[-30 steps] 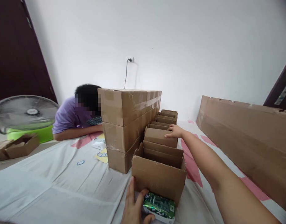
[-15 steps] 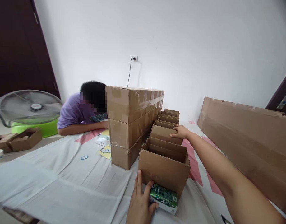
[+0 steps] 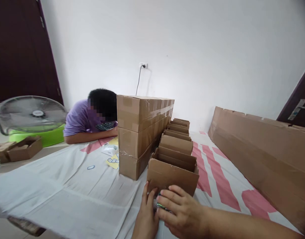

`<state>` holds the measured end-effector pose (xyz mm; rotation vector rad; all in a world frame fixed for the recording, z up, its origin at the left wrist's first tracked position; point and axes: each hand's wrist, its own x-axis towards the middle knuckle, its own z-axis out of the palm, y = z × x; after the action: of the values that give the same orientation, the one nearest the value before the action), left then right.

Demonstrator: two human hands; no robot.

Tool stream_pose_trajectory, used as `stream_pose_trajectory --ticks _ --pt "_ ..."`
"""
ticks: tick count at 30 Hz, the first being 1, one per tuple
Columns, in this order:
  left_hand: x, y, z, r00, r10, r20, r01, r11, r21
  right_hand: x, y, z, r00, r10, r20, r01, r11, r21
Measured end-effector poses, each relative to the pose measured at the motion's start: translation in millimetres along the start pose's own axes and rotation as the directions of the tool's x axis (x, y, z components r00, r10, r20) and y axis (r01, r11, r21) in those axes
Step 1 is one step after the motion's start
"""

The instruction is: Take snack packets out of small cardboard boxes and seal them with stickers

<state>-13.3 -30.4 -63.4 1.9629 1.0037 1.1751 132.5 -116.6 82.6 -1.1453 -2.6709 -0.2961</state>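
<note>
A small green printed pack (image 3: 163,207) lies at the foot of the nearest open cardboard box (image 3: 172,177), mostly hidden by my hands. My left hand (image 3: 147,214) grips its left end, with the fingertips close to the box's front wall. Over the top and right side of the pack, my right hand (image 3: 181,209) is curled with its fingers bent round it. Behind the nearest box, more open cardboard boxes (image 3: 176,143) run in a row towards the wall, their flaps standing up.
Taped cartons (image 3: 129,142) are stacked left of the row. A long cardboard panel (image 3: 257,149) stands on the right. Beyond the stack a person in a purple top (image 3: 79,116) leans on the cloth-covered surface (image 3: 92,192). A fan (image 3: 38,113) stands at the far left.
My right hand has come back from the boxes further along the row to the green pack and now covers most of it. My left hand has stayed at the pack's left end.
</note>
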Motion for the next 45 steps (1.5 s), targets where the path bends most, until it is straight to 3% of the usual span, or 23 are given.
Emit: stream_pose_trajectory --ticks 2,5,10,14,20,28,41,45 --pt "1 -5 -0.2 0.999 -0.013 -0.048 0.012 0.999 -0.036 -11 -3 28 0.991 0.099 0.093 -0.102 0.994 0.027" --pt "1 -14 -0.7 0.992 -0.046 -0.116 0.043 0.999 -0.033 -22 5 65 0.963 0.228 0.141 -0.231 0.973 0.004" --pt "-1 -23 1.0 0.994 -0.072 -0.087 0.072 0.997 0.006 -30 13 95 0.964 0.242 0.111 -0.239 0.970 -0.038" --pt "-1 -28 4.9 0.997 -0.070 -0.016 0.070 0.997 0.016 -29 13 93 0.964 0.243 0.112 -0.241 0.970 -0.033" --pt "-1 -31 7.7 0.999 -0.051 -0.017 0.051 0.999 0.008 -25 14 87 0.961 0.251 0.117 -0.250 0.968 -0.028" --pt "-3 -29 7.9 0.999 -0.017 0.033 0.013 0.991 0.131 -20 21 88 0.952 0.283 0.120 -0.286 0.958 0.013" --pt "-1 -26 6.0 1.000 0.027 0.007 -0.028 0.986 0.162 -17 20 86 0.938 0.328 0.112 -0.338 0.936 0.096" --pt "2 -21 3.4 0.999 0.038 0.021 -0.040 0.988 0.152 -21 21 88 0.950 0.293 0.109 -0.305 0.946 0.108"
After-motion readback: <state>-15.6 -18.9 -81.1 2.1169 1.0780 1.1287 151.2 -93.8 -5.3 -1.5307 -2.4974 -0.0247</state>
